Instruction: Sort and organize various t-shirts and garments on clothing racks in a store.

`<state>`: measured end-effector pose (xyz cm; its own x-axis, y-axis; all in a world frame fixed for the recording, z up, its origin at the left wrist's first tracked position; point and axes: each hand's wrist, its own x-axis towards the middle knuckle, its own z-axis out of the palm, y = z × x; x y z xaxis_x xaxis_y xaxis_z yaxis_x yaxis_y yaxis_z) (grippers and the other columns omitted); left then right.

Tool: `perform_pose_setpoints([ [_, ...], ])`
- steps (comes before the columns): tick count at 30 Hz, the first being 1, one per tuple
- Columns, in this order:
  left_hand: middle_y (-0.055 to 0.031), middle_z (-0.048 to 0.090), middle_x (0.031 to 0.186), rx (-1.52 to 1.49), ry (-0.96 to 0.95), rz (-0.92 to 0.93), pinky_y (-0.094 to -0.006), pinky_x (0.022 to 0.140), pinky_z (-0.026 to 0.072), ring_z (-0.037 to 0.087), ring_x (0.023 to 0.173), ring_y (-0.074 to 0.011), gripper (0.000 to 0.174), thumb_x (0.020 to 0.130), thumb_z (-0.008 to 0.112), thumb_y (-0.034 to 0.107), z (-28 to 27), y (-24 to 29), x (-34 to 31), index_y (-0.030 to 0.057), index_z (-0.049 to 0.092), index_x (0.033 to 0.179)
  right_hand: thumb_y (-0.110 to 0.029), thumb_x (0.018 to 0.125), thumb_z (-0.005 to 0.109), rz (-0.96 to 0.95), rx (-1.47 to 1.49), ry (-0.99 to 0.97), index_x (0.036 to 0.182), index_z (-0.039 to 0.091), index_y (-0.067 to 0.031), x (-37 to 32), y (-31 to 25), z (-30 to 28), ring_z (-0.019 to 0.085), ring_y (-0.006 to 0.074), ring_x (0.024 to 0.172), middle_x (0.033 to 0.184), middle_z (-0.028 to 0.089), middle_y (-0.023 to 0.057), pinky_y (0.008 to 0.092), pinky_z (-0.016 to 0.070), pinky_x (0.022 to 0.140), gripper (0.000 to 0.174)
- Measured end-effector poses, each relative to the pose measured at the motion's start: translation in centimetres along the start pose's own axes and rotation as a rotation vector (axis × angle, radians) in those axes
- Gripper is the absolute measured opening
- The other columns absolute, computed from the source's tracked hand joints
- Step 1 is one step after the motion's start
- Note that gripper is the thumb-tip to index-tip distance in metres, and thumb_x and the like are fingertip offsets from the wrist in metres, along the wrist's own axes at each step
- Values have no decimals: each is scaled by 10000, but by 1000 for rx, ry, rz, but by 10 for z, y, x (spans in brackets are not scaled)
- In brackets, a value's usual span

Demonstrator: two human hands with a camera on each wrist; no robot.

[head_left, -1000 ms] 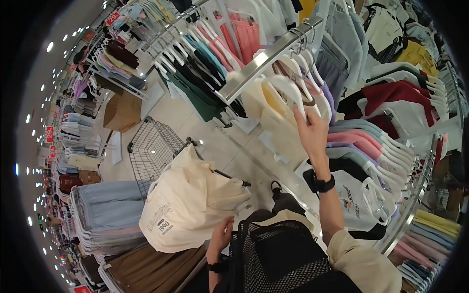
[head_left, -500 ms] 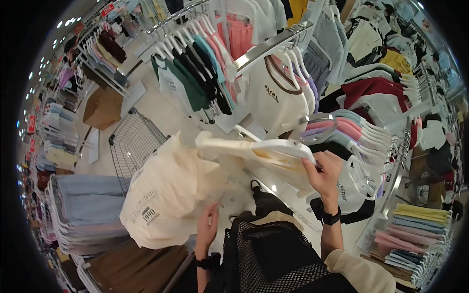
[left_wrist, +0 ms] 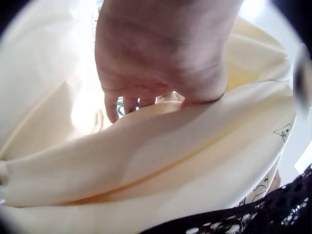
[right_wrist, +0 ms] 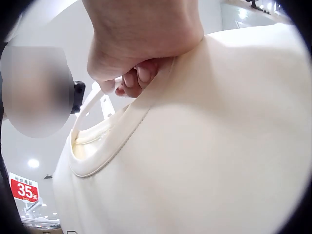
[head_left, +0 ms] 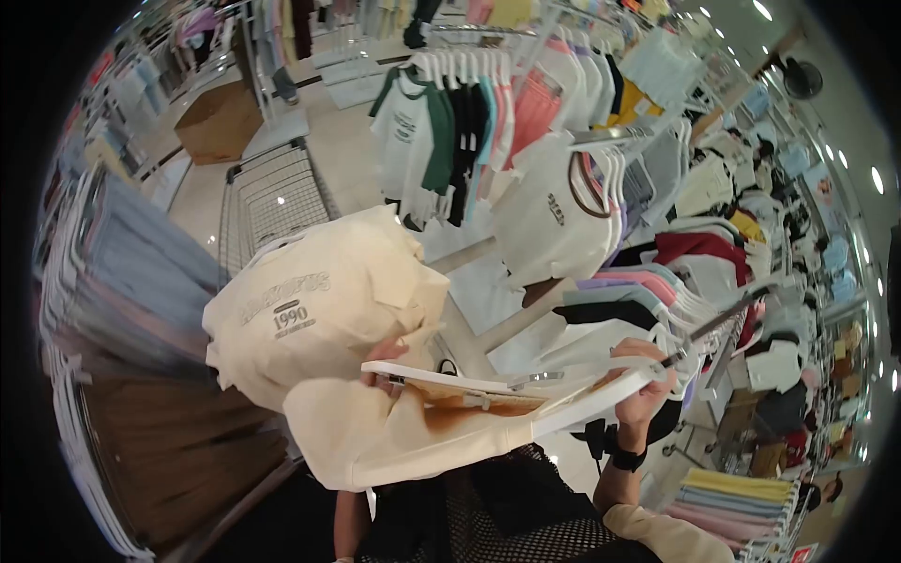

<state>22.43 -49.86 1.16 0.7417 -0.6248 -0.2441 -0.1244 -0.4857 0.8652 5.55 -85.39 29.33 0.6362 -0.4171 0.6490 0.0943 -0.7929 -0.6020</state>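
My right hand (head_left: 643, 380) grips a white hanger (head_left: 596, 402) that bears a cream shirt (head_left: 328, 446), tilted low before my body. In the right wrist view, the curled fingers of my right hand (right_wrist: 141, 39) are at the shirt's collar (right_wrist: 114, 156). At the hanger's far end my left hand (head_left: 387, 361) is partly hidden by it and the fabric. The left wrist view has my left hand (left_wrist: 161, 53) holding cream fabric (left_wrist: 136, 151), its thumb tip hidden. Just beyond lies another cream garment printed 1990 (head_left: 328, 300), over the cart's near end.
A wire cart (head_left: 272, 192) stands ahead, left of a rack of green, black and pink tops (head_left: 436, 141). Brown garments (head_left: 178, 450) and blue ones (head_left: 150, 244) hang at left. At right are folded clothes (head_left: 732, 502) and a rail of hangers (head_left: 694, 300).
My right hand has taken the hanger and cream shirt off the rack and brought them down toward my body. My left hand has moved up to the shirt and taken hold of it.
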Motion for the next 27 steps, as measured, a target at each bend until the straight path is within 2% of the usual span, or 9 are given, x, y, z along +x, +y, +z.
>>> perform_pose_setpoints([
  [3, -146, 769, 1197, -27, 18, -105, -406, 990, 560, 731, 1114, -276, 277, 1015, 679, 114, -15, -31, -39, 15, 727, 1270, -301, 918, 775, -19, 47, -69, 796, 728, -10, 2, -10, 31, 565, 202, 572, 642, 602, 62, 325, 430, 594, 320],
  [7, -153, 778, 1176, -89, 101, -261, -415, 985, 563, 740, 1094, -287, 259, 1015, 675, 122, -31, -68, -93, 10, 739, 1240, -250, 940, 745, 57, 71, -184, 856, 748, 10, 25, -32, 73, 589, 191, 598, 641, 626, 55, 316, 441, 607, 273],
  [11, -161, 787, 1155, -93, 195, -362, -425, 979, 567, 748, 1073, -298, 245, 1014, 672, 130, -35, -90, -130, 4, 752, 1209, -201, 998, 727, 73, 132, -309, 843, 722, 34, 70, -50, 124, 485, 52, 582, 619, 588, -17, 263, 334, 518, 282],
  [13, -154, 789, 1136, 165, 121, -306, -423, 971, 566, 749, 1058, -288, 239, 1031, 648, 126, -38, -95, -114, -7, 747, 1203, -221, 1010, 732, 50, 162, -351, 805, 699, 30, 94, -53, 160, 432, 44, 569, 604, 545, -34, 268, 314, 517, 325],
  [15, -141, 779, 1139, 59, 245, -184, -408, 973, 558, 736, 1064, -265, 240, 1059, 615, 111, -47, -81, -101, -26, 726, 1221, -238, 1027, 729, -16, 179, -422, 760, 670, 20, 120, -63, 193, 412, 39, 566, 591, 521, -40, 272, 304, 515, 376],
  [17, -131, 760, 1173, -503, 624, -7, -385, 990, 544, 714, 1097, -243, 244, 1080, 598, 92, -52, -57, -92, -44, 699, 1256, -261, 1041, 728, -74, 226, -495, 719, 642, 12, 145, -75, 224, 398, 35, 565, 578, 497, -42, 276, 295, 512, 430],
  [23, -133, 741, 1234, -570, 968, -1, -355, 1039, 515, 685, 1141, -220, 277, 1096, 589, 63, -106, -18, -69, -81, 645, 1326, -320, 1035, 746, -161, 280, -588, 676, 617, 13, 212, -92, 336, 388, 37, 565, 562, 458, -33, 295, 289, 505, 507],
  [26, -122, 706, 1341, -544, 953, 129, -316, 1041, 500, 645, 1215, -179, 345, 1140, 564, 149, -149, -13, -48, -52, 616, 1416, -358, 989, 787, -202, 212, -557, 692, 649, 19, 235, -73, 409, 442, 90, 528, 543, 503, 10, 328, 337, 512, 499],
  [27, -116, 696, 1322, -555, 883, 83, -321, 1024, 501, 635, 1189, -179, 360, 1129, 575, 144, -163, -18, -39, -52, 595, 1431, -355, 976, 792, -167, 179, -545, 765, 673, 17, 239, -68, 431, 496, 139, 556, 585, 551, 44, 351, 375, 538, 445],
])
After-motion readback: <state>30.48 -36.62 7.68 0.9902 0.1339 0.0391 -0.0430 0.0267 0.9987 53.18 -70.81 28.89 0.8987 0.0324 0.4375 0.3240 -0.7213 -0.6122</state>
